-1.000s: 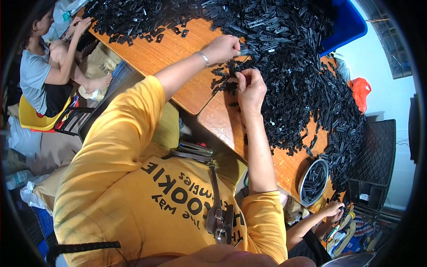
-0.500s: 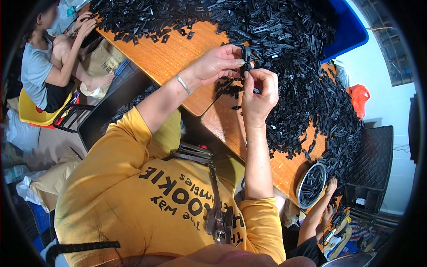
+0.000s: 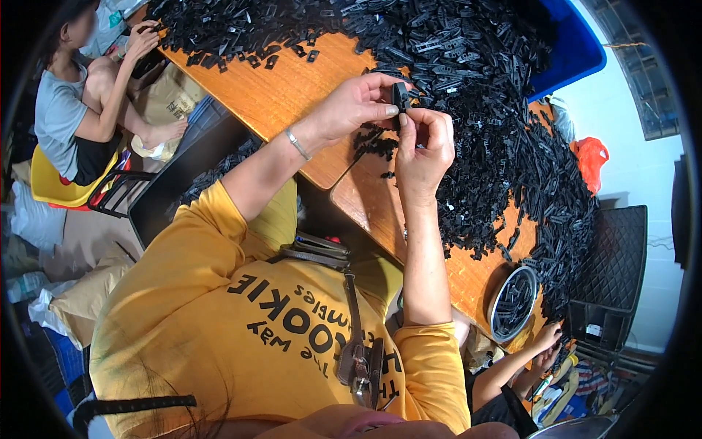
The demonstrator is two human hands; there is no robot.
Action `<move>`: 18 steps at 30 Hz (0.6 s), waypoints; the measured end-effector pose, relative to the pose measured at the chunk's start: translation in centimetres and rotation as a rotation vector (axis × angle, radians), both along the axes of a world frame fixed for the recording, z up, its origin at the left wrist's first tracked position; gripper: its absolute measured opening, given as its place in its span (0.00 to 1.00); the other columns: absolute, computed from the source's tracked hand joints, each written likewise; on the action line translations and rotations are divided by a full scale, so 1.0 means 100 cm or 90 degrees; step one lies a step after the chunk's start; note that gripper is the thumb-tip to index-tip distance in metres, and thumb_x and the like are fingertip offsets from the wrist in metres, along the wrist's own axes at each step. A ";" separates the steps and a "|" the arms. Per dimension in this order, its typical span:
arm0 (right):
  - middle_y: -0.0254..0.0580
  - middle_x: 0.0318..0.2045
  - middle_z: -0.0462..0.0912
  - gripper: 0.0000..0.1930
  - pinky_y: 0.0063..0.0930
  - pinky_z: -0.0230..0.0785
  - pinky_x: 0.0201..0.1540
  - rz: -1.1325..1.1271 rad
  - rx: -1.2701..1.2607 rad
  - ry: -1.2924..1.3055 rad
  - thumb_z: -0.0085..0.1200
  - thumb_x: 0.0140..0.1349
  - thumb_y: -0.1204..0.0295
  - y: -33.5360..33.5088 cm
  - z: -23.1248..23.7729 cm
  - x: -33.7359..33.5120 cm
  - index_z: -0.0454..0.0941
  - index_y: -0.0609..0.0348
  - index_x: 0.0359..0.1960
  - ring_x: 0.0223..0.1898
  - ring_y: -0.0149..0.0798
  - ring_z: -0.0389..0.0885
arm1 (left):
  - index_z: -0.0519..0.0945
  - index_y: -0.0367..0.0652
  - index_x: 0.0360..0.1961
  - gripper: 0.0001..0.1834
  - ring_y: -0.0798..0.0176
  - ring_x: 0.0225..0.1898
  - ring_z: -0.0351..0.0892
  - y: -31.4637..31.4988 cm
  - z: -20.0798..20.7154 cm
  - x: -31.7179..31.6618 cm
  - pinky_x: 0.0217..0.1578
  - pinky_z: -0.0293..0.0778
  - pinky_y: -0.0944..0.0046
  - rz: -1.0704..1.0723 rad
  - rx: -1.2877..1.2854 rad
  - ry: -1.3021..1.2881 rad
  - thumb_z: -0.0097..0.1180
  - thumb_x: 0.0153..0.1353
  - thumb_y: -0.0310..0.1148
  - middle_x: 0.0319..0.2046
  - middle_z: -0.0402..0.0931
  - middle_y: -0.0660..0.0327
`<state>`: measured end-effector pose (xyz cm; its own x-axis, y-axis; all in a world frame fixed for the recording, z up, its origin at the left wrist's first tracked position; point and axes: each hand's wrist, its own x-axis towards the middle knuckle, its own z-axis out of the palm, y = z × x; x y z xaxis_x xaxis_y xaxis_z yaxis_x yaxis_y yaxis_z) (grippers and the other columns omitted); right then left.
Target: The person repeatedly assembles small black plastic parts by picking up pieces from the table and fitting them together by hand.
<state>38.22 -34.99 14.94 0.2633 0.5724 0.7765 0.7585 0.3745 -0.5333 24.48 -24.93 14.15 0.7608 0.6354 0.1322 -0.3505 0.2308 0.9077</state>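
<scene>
Over the table's near edge, both of my hands meet at a small black plastic part (image 3: 399, 95). My left hand (image 3: 363, 104) pinches it between thumb and fingers from the left. From the right, my right hand (image 3: 428, 143) is closed with thumb and forefinger at the part's lower end. Its finer details are too small to make out. Just beyond and to the right of my hands lies a big heap of similar black plastic pieces (image 3: 468, 139), spread over the wooden table (image 3: 292, 88). A few loose bits lie beneath my wrists.
A metal bowl (image 3: 513, 304) of black pieces stands at the table's right end, near a co-worker's hands (image 3: 545, 347). Another person (image 3: 77, 110) sits at the left. A blue bin (image 3: 570, 51) stands at the far right, a dark crate (image 3: 183, 183) below the table's left edge.
The black part has turned in my fingers and shows a broader face. My right hand has shifted slightly up and left. The co-worker's hand at right has moved lower, away from the bowl.
</scene>
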 end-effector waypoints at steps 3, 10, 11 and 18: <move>0.41 0.32 0.79 0.08 0.28 0.74 0.31 0.018 -0.035 0.023 0.66 0.59 0.85 -0.001 -0.006 -0.003 0.79 0.62 0.36 0.29 0.37 0.79 | 0.74 0.40 0.66 0.24 0.73 0.51 0.80 0.005 -0.017 -0.002 0.55 0.77 0.70 0.009 0.055 -0.026 0.62 0.70 0.29 0.50 0.81 0.66; 0.37 0.30 0.81 0.15 0.26 0.76 0.35 0.084 -0.264 0.296 0.75 0.54 0.79 0.004 -0.037 -0.024 0.78 0.60 0.36 0.31 0.29 0.79 | 0.76 0.37 0.62 0.21 0.72 0.51 0.81 -0.008 -0.020 -0.031 0.55 0.77 0.69 0.080 0.138 0.057 0.63 0.69 0.25 0.49 0.81 0.64; 0.37 0.29 0.81 0.15 0.27 0.76 0.36 0.105 -0.278 0.303 0.75 0.53 0.79 0.006 -0.043 -0.028 0.77 0.60 0.36 0.31 0.30 0.80 | 0.77 0.37 0.61 0.20 0.72 0.50 0.82 -0.009 -0.019 -0.039 0.54 0.78 0.70 0.087 0.153 0.085 0.62 0.69 0.25 0.48 0.82 0.64; 0.41 0.21 0.81 0.20 0.38 0.75 0.33 0.176 -0.495 0.161 0.79 0.50 0.60 0.014 -0.047 -0.095 0.77 0.57 0.26 0.25 0.43 0.82 | 0.78 0.35 0.58 0.15 0.75 0.47 0.80 -0.005 -0.033 -0.136 0.50 0.77 0.73 0.059 0.092 0.225 0.57 0.71 0.22 0.45 0.82 0.66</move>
